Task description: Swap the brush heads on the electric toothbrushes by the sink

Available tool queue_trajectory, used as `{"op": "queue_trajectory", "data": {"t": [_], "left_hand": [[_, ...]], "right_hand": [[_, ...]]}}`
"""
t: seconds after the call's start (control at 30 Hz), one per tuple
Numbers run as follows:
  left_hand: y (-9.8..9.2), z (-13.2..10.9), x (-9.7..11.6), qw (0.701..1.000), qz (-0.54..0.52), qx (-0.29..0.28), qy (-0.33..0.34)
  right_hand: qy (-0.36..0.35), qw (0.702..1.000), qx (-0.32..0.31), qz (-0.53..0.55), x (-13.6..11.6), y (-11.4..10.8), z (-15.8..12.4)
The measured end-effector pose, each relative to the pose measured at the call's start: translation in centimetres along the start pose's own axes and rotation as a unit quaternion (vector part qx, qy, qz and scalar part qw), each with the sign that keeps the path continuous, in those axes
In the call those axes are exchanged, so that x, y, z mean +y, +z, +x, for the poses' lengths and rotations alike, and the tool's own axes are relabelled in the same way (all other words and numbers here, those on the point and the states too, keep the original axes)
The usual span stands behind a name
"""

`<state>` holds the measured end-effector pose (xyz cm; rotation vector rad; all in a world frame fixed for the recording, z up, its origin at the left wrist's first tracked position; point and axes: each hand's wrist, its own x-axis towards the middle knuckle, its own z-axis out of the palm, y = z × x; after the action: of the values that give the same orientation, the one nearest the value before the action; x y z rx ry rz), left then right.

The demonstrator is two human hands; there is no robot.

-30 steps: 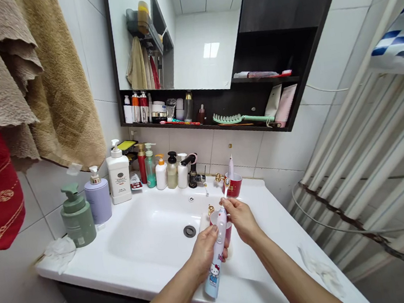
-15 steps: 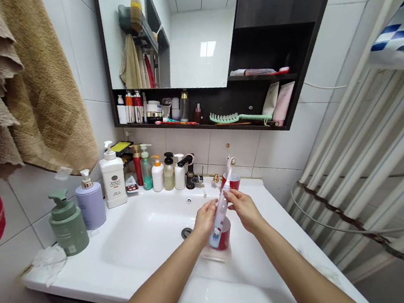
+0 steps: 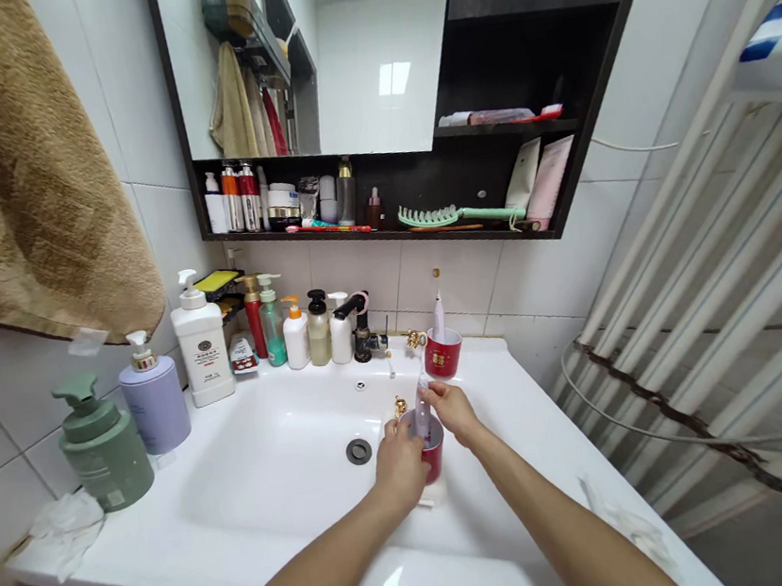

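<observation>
A red cup [image 3: 435, 459] stands on the white basin [image 3: 291, 524] rim, right of the drain. My left hand [image 3: 399, 468] is wrapped round its near side. An electric toothbrush [image 3: 421, 401] stands upright inside this cup, and my right hand [image 3: 452, 411] pinches its upper shaft. A second red cup [image 3: 442, 355] with another toothbrush in it stands farther back by the wall.
Pump bottles stand along the left: a green one [image 3: 101, 445], a lilac one [image 3: 155, 404], a white one [image 3: 200, 340]. Smaller bottles flank the black tap [image 3: 361, 323]. A dark shelf [image 3: 384, 232] holds toiletries and a green comb [image 3: 457, 215]. Tan towels [image 3: 27, 176] hang left; white pipes [image 3: 703, 283] run right.
The toothbrush was held slanted in both hands before the cup; now it stands upright inside it. My left hand has shifted from the handle to the cup. The view moved closer and leftward.
</observation>
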<state>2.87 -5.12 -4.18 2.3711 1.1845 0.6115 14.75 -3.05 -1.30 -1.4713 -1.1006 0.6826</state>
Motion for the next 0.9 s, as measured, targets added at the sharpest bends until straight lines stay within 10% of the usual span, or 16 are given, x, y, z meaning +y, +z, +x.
{"op": "queue_trajectory", "data": {"t": [0.23, 0.43, 0.9], "left_hand": [[-0.4, 0.9, 0.2, 0.998, -0.001, -0.010, 0.068], [-0.9, 3.8, 3.6, 0.979, -0.018, 0.013, 0.205], [3.4, 17.1, 10.1, 0.970, -0.032, 0.000, 0.241]], "right_hand": [[0.007, 1.000, -0.012, 0.006, -0.2, -1.0, -0.7], [0.018, 0.996, 0.037, 0.085, -2.6, -6.0, -0.1], [0.009, 0.988, 0.113, 0.100, -1.5, -15.0, 11.3]]}}
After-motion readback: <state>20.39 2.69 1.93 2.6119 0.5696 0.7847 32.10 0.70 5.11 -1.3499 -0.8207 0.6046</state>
